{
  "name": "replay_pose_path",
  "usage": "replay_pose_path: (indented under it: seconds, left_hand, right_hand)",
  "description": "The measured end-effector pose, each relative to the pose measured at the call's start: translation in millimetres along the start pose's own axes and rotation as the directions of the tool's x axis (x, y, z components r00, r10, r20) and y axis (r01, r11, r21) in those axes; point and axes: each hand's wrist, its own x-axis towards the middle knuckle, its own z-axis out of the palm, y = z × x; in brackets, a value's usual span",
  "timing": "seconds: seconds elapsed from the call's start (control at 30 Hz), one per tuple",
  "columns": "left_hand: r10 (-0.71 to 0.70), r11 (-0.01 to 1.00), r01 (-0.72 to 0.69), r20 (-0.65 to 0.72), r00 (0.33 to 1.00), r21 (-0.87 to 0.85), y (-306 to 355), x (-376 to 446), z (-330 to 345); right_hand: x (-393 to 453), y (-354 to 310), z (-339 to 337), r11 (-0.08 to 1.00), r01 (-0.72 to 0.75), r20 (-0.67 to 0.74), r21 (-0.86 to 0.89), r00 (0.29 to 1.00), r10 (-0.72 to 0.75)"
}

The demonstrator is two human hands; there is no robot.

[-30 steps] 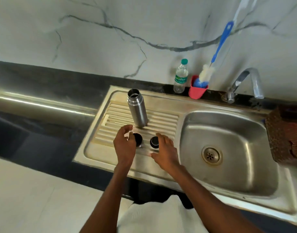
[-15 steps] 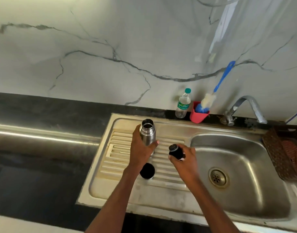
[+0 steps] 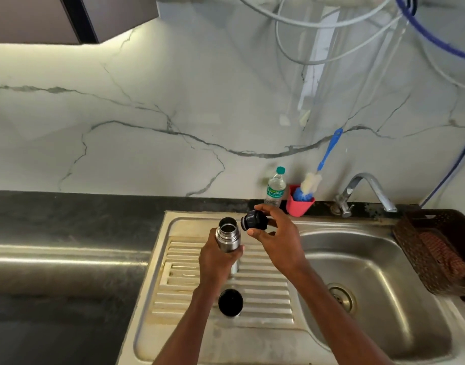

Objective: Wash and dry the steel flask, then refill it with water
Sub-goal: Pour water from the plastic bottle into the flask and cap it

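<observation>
Left hand (image 3: 217, 262) and right hand (image 3: 278, 242) both bare, forearms uncovered to the frame's lower edge, no sleeves in view; rings or a watch, if any, too blurred to tell.

Flask (image 3: 228, 237) lifted off the ribbed drainboard (image 3: 263, 288) since a second ago, now gripped round its body by the left hand (image 3: 217, 262) and held upright, open-mouthed, above the ribs, higher than half a second back. Black stopper (image 3: 253, 220) picked up from the drainboard by the right hand (image 3: 277, 238), now pinched between thumb and fingers, tipped sideways and raised just right of the flask's mouth. Black cup lid (image 3: 230, 302) left alone on the ribs, uncovered and below the flask.
</observation>
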Motion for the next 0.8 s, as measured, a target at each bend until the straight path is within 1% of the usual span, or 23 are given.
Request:
replay_pose_path:
  seconds: [0.1,0.2,0.27,0.43,0.5,0.6,0.8]
  left_hand:
    - [0.024,0.999,-0.024,0.016,1.000,0.023,11.8,-3.2,2.2]
    - [0.071,0.997,-0.071,0.023,0.997,0.018,32.4,-9.7,11.2]
    - [0.097,0.995,-0.097,0.032,0.995,0.007,48.8,-14.8,21.6]
    - [0.176,0.984,-0.176,0.010,0.984,0.003,90.7,-33.0,53.2]
    - [0.214,0.977,-0.214,0.011,0.977,0.017,104.2,-43.5,69.6]
    - [0.247,0.969,-0.247,-0.003,0.969,0.028,124.3,-58.3,91.8]
    - [0.272,0.961,-0.271,-0.002,0.962,0.057,157.8,-87.1,136.8]
  right_hand:
    - [5.0,-3.5,-0.7,0.999,0.033,0.006,0.034,0.999,-0.034]
    - [7.8,-7.7,-16.8,0.993,0.094,0.014,0.068,0.995,-0.096]
    - [9.6,-10.9,-38.4,0.989,0.139,0.023,0.050,0.990,-0.140]
    - [13.2,-16.4,-105.6,0.963,0.268,0.121,0.004,0.956,-0.266]
    - [11.4,-14.9,-132.8,0.958,0.286,0.139,-0.031,0.950,-0.280]
    - [10.6,-9.5,-168.4,0.953,0.299,0.166,-0.040,0.943,-0.289]
    - [9.8,6.8,-229.8,0.953,0.298,0.257,0.051,0.918,-0.301]
